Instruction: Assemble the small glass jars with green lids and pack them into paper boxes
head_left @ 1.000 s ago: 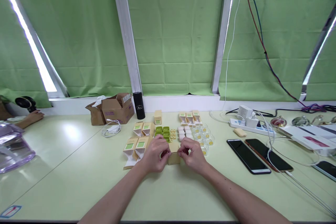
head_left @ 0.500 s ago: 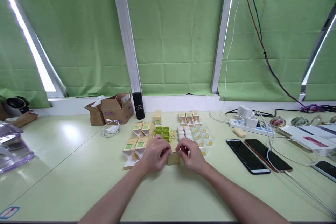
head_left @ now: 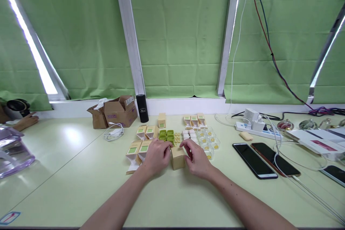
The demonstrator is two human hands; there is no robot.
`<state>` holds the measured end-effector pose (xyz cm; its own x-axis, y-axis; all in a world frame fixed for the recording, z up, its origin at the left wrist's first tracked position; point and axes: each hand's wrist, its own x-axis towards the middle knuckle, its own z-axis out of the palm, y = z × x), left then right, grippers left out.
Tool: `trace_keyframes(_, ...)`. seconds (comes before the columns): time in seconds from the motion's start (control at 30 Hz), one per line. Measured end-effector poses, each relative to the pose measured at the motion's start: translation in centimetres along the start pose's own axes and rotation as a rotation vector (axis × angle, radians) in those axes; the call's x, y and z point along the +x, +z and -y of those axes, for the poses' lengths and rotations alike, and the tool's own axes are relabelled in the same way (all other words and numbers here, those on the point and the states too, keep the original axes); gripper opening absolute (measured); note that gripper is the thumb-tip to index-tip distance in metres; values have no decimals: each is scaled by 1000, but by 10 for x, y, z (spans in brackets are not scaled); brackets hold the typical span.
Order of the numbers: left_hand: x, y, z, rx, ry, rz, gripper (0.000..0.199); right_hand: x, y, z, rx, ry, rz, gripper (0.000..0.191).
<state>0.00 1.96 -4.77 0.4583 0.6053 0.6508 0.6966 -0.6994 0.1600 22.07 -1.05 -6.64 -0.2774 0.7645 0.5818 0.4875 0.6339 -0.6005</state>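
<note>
Bright light [head_left: 48, 83], probably daylight, edges green blinds [head_left: 180, 32] beyond a pale green table [head_left: 81, 187].

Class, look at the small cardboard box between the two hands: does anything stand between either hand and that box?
Nothing visible does. The small cardboard box sits directly between the left hand and the right hand, with fingers of both close about its upper part. The small green containers stand beyond it, not in between.

Bright, even light filled the view, with daylight glaring white through a slit between green blinds [head_left: 178, 36] far beyond and left of the left hand [head_left: 157, 156]. A pale reflection (softly blown out) sat on the tabletop [head_left: 72, 136] to that hand's left, while wide-angle distortion splayed the window posts [head_left: 129, 32].
</note>
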Motion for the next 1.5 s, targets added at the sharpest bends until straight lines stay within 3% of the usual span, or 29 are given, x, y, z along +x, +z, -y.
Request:
trace_keyframes(0.23, 1, -1, -1, 11, -57, -4, 24, 4, 2, -10, -21, 141, -117, 32)
trace_keyframes(0.37, 0, 1, 0, -2, -83, 28, 33, 2, -1, -1, 44, 67, -69, 25)
trace_keyframes(0.5, 0, 2, 0, -6, -79, 98, 43, -1, -1, 9, -14, -15, -1, 30)
trace_keyframes(0.8, 1, 1, 1, -7, -95, 83, 33, 0, -2, 4, -75, -36, -50, 40)
trace_keyframes(1.17, 1, -1, -4, -53, -20, 51, 24, 3, 4, -8, -35, 22, -170, 34)
trace_keyframes(1.5, -1, -2, -6, -68, 76, 50, 23, 6, 8, -13, 61, 7, -194, 30)
